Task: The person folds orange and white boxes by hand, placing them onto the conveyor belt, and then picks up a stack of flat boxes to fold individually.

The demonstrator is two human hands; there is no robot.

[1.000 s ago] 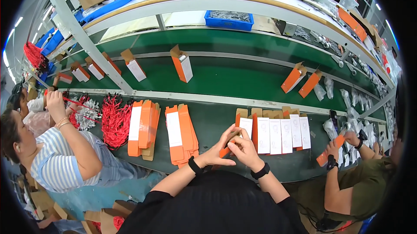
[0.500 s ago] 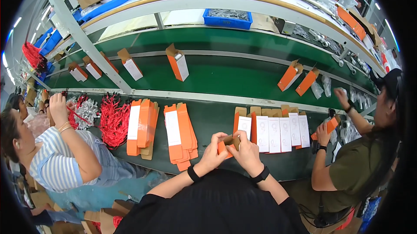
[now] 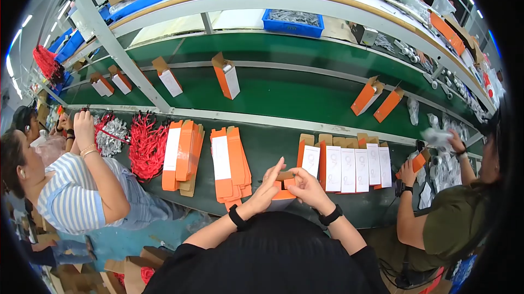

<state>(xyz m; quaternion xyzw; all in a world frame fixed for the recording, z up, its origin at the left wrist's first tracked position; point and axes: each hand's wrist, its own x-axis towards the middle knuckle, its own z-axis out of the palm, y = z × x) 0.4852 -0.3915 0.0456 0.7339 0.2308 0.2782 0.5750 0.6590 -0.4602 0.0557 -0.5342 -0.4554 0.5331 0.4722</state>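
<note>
Green conveyor desk (image 3: 305, 95) running across a busy packing line, people on both sides. Both hands are on one small orange cardboard carton (image 3: 283, 187) right at the near edge: left hand (image 3: 266, 189) pinches its side with fingers partly spread, right hand (image 3: 305, 186) is curled over the top flap. Looks like the folding-up step to me. Next move probably needs that flap tucked in squarely. Flat orange-and-white carton blanks (image 3: 349, 166) lie just beside.
</note>
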